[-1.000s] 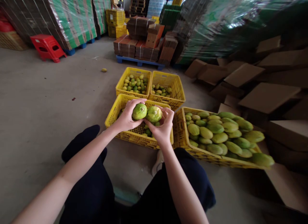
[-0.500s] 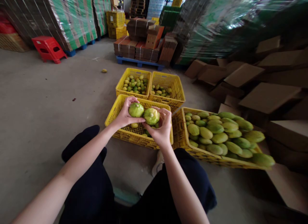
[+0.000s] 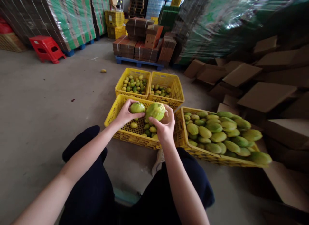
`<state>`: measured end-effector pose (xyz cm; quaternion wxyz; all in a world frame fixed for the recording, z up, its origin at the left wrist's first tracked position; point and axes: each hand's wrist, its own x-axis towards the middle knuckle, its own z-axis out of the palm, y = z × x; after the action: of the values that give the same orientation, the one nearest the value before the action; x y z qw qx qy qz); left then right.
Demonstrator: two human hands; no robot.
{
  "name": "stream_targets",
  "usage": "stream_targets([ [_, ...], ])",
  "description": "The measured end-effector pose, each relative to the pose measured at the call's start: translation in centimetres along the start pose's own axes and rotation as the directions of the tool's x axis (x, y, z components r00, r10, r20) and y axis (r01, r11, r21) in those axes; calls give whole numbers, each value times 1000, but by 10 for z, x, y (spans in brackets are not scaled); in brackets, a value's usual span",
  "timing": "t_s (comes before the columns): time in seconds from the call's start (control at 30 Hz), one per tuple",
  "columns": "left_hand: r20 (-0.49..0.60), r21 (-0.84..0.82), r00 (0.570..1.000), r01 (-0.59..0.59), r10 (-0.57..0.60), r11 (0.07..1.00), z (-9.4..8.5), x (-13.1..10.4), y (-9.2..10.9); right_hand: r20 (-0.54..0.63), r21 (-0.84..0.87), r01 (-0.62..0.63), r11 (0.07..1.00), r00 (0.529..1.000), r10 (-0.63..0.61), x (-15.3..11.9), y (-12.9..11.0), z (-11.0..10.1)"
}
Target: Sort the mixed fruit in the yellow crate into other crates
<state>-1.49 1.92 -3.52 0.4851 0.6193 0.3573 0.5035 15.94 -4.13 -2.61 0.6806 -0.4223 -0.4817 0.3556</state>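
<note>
My left hand (image 3: 126, 114) is closed round a green papaya (image 3: 137, 107). Beside it, my right hand (image 3: 166, 125) grips a larger yellow-green papaya (image 3: 154, 112), its side turned towards me. Both fruits are held above the near yellow crate (image 3: 112, 112), where several small papayas (image 3: 152, 129) lie at the right and a single one (image 3: 133, 125) rests nearer the middle. My hands hide part of that crate's inside. To the right, a yellow crate (image 3: 205, 156) is heaped with long papayas (image 3: 218, 136).
Two yellow crates (image 3: 132, 70) (image 3: 180, 89) with small fruit stand just beyond. Behind them, flattened cartons (image 3: 147, 52) sit on a blue pallet (image 3: 137, 62). Loose cardboard boxes (image 3: 241, 75) crowd the right. A red stool (image 3: 47, 49) and one stray fruit (image 3: 103, 71) are on the floor.
The right-hand papaya has been turned from stem end facing me to its side, and the right hand has risen slightly. The left papaya has tilted a little. The view has shifted slightly.
</note>
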Motion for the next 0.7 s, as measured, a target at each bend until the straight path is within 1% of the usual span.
stream_targets([
  [0.03, -6, 38, 1000, 5, -5, 999, 1, 0, 0, -16, 32, -25, 999, 1000, 25, 1, 1, -1],
  [0.1, 8, 181, 1000, -27, 26, 983, 3, -3, 2, -46, 95, -63, 993, 997, 68, 3, 2, -1],
  [0.2, 71, 421, 993, -114, 93, 900, 7, -9, 3, -91, 140, -104, 985, 989, 117, 1, 4, 3],
  [0.27, 113, 497, 989, -136, 91, 857, 11, -13, -1, -79, 115, -120, 986, 989, 129, -4, 6, 10],
  [0.3, 122, 515, 989, -133, 81, 847, 13, -15, -4, -53, 88, -120, 989, 991, 125, -7, 8, 13],
  [0.37, 104, 537, 992, -113, 67, 836, 16, -16, -13, 25, 28, -97, 995, 995, 96, -14, 10, 21],
  [0.47, 51, 557, 994, -112, 101, 823, 17, -15, -25, 110, -29, -29, 999, 993, 32, -20, 11, 30],
  [0.57, 33, 551, 989, -137, 143, 823, 13, -13, -29, 115, -26, -24, 999, 993, 27, -18, 8, 31],
  [0.7, 16, 504, 992, -118, 128, 855, 7, -10, -25, 97, 31, -92, 995, 991, 88, -10, 2, 23],
])
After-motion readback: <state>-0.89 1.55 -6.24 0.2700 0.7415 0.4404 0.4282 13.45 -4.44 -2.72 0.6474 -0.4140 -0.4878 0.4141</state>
